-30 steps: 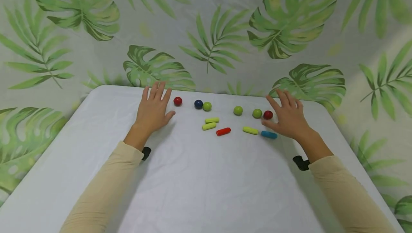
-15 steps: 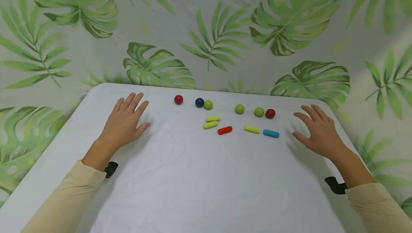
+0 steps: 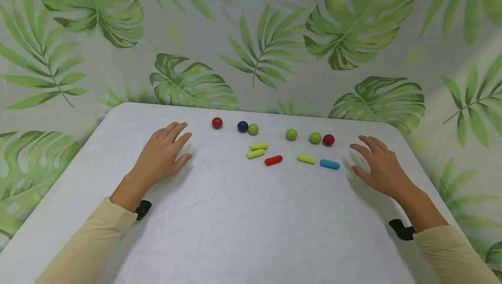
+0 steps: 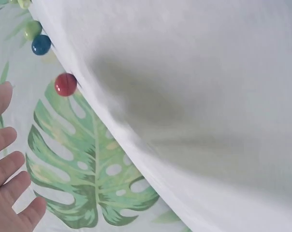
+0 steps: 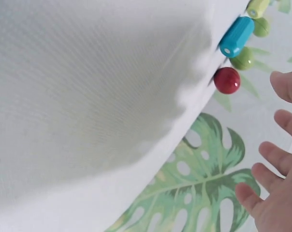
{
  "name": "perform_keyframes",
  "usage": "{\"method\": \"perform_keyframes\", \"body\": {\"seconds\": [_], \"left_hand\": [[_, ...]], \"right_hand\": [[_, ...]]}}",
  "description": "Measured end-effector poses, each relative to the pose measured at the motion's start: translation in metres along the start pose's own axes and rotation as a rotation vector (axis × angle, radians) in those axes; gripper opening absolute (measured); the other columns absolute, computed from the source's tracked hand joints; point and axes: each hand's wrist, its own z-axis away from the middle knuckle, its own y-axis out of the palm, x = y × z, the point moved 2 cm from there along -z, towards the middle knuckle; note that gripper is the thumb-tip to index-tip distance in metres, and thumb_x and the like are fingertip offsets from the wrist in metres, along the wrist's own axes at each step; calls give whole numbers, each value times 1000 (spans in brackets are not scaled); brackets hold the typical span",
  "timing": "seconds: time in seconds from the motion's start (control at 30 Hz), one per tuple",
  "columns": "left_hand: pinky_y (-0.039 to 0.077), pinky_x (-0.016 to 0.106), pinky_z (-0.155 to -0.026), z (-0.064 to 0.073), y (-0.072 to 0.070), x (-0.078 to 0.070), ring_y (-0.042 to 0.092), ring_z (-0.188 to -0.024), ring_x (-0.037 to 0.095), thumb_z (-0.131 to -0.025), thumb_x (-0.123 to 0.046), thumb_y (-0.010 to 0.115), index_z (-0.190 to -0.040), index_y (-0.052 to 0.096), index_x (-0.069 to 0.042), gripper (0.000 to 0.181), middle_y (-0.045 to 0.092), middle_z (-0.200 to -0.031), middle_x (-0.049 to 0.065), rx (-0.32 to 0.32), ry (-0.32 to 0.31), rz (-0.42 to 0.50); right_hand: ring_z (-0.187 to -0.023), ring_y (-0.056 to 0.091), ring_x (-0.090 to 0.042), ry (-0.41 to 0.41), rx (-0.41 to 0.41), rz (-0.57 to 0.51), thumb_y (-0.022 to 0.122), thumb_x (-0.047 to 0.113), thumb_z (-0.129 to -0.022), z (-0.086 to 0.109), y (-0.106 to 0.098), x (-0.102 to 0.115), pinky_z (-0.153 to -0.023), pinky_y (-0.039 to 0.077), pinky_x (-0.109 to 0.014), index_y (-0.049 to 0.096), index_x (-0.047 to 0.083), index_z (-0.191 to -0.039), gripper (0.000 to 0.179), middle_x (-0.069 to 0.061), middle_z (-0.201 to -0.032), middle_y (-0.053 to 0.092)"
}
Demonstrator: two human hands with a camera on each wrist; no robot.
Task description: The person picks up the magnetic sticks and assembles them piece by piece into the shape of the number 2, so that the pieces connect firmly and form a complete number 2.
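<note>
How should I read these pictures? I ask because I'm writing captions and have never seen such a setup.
There is no machine here: a person works with bare hands. The wide picture comes from a camera worn on the head, looking forward and down. The other two come from cameras worn on the wrists, each showing its own hand's fingers at the picture's edge.

On the white table lie two red balls, a blue ball, three green balls, three yellow sticks, a red stick and a blue stick. A leafy cloth hangs behind.

Nothing is held: the left hand and right hand are open, apart from the balls and sticks.
</note>
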Motion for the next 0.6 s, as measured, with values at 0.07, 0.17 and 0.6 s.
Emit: {"method": "perform_keyframes", "body": {"seconds": [0.07,0.17,0.6], "left_hand": [[48,57,-96,-1,0,-5,50,-129,40,-85,-29,75,-126,61,-2,51,54,-140,21,7,13,14],[52,54,-93,-3,-3,-15,53,-128,38,-86,-29,75,-126,62,-3,49,55,-140,20,33,35,34],[55,42,-92,-20,2,-72,64,-113,26,-91,-24,70,-122,67,-9,35,64,-128,10,221,149,224]], "right_hand": [[-129,39,-50,-1,4,-5,80,15,-78,1,1,0,-84,39,-74,55,6,-133,61,-27,-144,44],[-129,39,-50,2,1,-23,80,14,-78,2,1,1,-85,39,-73,57,5,-130,57,-27,-144,44],[-125,44,-49,-11,13,-133,77,10,-81,8,5,6,-95,38,-71,62,2,-116,39,-27,-136,52]]}}
